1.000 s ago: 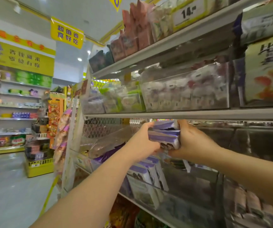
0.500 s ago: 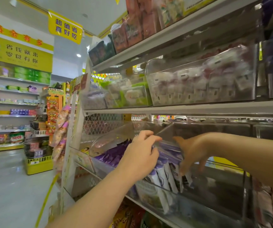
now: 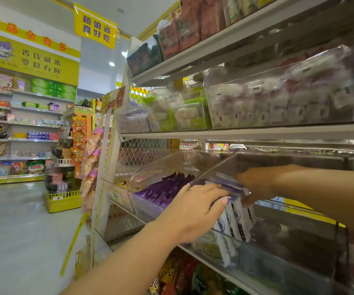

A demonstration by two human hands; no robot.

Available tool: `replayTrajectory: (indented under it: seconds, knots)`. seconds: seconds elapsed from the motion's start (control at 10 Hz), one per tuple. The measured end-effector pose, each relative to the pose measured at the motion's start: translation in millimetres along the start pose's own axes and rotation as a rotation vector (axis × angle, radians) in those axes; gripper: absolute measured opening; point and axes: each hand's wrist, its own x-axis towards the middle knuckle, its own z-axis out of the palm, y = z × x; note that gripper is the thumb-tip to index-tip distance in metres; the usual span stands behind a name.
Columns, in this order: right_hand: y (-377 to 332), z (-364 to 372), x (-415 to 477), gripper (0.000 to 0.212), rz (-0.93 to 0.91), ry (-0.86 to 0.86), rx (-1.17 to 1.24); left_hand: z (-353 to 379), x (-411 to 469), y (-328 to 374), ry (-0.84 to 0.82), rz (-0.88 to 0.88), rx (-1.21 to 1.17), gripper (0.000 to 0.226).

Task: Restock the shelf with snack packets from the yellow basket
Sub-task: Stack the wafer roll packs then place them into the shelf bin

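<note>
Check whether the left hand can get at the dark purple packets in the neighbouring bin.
Probably yes. The left hand lies on the white-and-purple packets right beside the dark purple packets; only a clear divider stands between them, and that bin looks open on top.

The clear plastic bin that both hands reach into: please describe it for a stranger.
Find the white metal shelf rack, then the clear plastic bins under its middle board. It is the bin where the left hand and the right hand meet; its packets are white with purple tops, not like the dark purple packets in the left neighbour.
</note>
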Motion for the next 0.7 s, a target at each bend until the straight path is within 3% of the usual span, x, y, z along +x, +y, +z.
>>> replayTrajectory:
  seconds: [0.1,0.2,0.3,0.4,0.7]
  knots:
    - [0.9,-10.2,-12.2,0.061,0.036,0.075,0.023,1.4,-2.6,-1.2,0.005,-0.001,-0.008,0.045]
    - [-0.2,-22.9,-28.4,0.031,0.108,0.082,0.066,3.6,-3.1,-2.1,0.006,-0.007,-0.004,0.046]
    - [-8.3,-10.6,-47.4,0.029,0.031,-0.202,-0.024,5.2,-3.6,-2.1,0.017,-0.008,0.003,0.045]
    - [-16.4,14.8,-59.1,0.043,-0.11,-0.29,-0.079,7.2,-4.9,-2.9,0.026,-0.013,-0.012,0.045]
    - [-10.5,14.2,-45.9,0.043,-0.139,-0.272,0.019,8.4,-7.8,-1.6,0.06,-0.027,-0.032,0.046]
